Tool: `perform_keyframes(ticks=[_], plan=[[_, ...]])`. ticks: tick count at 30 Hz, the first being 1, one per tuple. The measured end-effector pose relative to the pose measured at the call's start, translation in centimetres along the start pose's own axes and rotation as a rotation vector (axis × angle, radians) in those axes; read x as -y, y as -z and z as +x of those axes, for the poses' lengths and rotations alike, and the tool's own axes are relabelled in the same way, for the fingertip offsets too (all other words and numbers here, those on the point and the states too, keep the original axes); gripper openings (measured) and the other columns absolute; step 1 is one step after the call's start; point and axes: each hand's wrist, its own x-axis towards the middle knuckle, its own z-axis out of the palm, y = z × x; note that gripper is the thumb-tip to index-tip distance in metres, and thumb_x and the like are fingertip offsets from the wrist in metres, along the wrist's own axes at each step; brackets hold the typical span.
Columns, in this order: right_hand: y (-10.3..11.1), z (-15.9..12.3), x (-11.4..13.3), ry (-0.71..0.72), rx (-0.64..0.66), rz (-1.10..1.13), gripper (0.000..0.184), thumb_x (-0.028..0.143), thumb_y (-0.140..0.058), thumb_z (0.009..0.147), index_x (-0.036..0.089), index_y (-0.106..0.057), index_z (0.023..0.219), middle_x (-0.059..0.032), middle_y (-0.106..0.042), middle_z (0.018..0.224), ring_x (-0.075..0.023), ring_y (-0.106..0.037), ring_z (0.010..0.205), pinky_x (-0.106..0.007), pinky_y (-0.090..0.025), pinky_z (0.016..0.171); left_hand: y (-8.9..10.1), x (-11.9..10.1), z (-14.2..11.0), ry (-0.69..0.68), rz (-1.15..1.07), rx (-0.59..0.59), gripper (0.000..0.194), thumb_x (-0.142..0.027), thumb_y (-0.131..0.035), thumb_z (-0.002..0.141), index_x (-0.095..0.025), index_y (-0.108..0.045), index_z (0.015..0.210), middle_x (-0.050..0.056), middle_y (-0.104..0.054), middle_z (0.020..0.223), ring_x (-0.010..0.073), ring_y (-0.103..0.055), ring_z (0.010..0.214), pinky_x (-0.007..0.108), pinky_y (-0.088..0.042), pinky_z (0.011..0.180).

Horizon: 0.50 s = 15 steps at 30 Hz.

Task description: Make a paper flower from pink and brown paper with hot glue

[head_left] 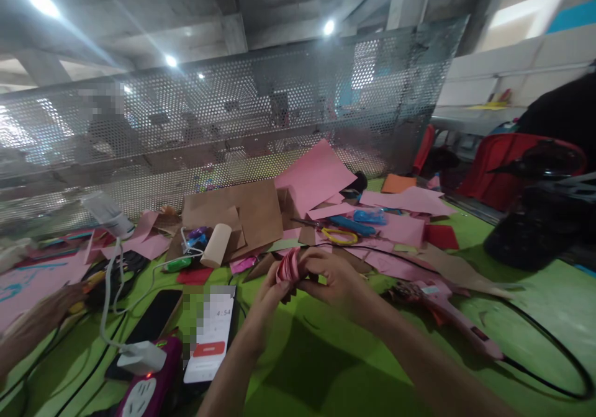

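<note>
A small roll of layered pink and red paper is held up above the green table. My left hand pinches it from the left, its thumb on the near side. From the right, the bent fingers of my right hand close on its other edge and partly cover it. Right of my hands lies a pink glue gun with a dark, crusted nozzle end. Scissors with yellow handles rest on paper just beyond my right hand.
Left of my arms are a lit phone, a dark phone and a purple power strip. Brown cardboard and pink sheets lie before a perforated metal screen. Another person's hand reaches in at left.
</note>
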Motion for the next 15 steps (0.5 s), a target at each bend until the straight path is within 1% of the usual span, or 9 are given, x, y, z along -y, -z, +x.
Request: perform_keyframes(ticks=[3, 7, 11, 15], plan=[[0.2, 0.0, 0.3, 0.008, 0.006, -0.05, 0.012, 0.013, -0.064, 0.083, 0.024, -0.069, 0.084, -0.0039, -0.067, 0.094, -0.0233, -0.063, 0.091, -0.032, -0.05, 0.08, -0.1, -0.2, -0.1, 0.016, -0.021, -0.004, 0.058, -0.048, -0.067, 0.071, -0.015, -0.058, 0.118, -0.001, -0.058, 0.066, 0.0119, -0.046, 0.056, 0.025, -0.031, 0.053], [0.3, 0.1, 0.6, 0.039, 0.02, -0.046, 0.022, 0.008, -0.064, 0.08, 0.027, -0.071, 0.088, -0.0028, -0.068, 0.096, -0.0236, -0.063, 0.095, -0.032, -0.05, 0.084, -0.5, -0.6, -0.3, 0.036, -0.017, -0.019, 0.059, -0.05, -0.069, 0.071, -0.015, -0.06, 0.117, -0.002, -0.057, 0.064, 0.0105, -0.044, 0.053, 0.024, -0.029, 0.052], [0.4, 0.1, 0.8, 0.047, 0.011, -0.014, 0.024, 0.005, -0.063, 0.078, 0.026, -0.073, 0.086, -0.0014, -0.069, 0.095, -0.0224, -0.064, 0.093, -0.029, -0.05, 0.082, -0.7, -1.1, -0.7, 0.022, 0.007, -0.029, 0.058, -0.058, -0.061, 0.077, -0.016, -0.062, 0.116, -0.001, -0.057, 0.065, 0.012, -0.046, 0.056, 0.025, -0.031, 0.053], [0.5, 0.1, 0.9, 0.071, 0.027, 0.042, 0.024, 0.005, -0.062, 0.081, 0.023, -0.074, 0.088, -0.0016, -0.069, 0.088, -0.0196, -0.063, 0.089, -0.029, -0.051, 0.081, -0.5, -1.1, -0.7, 0.026, 0.017, -0.011, 0.067, -0.066, -0.058, 0.077, -0.013, -0.062, 0.118, 0.0, -0.057, 0.062, 0.0124, -0.045, 0.055, 0.025, -0.031, 0.052]])
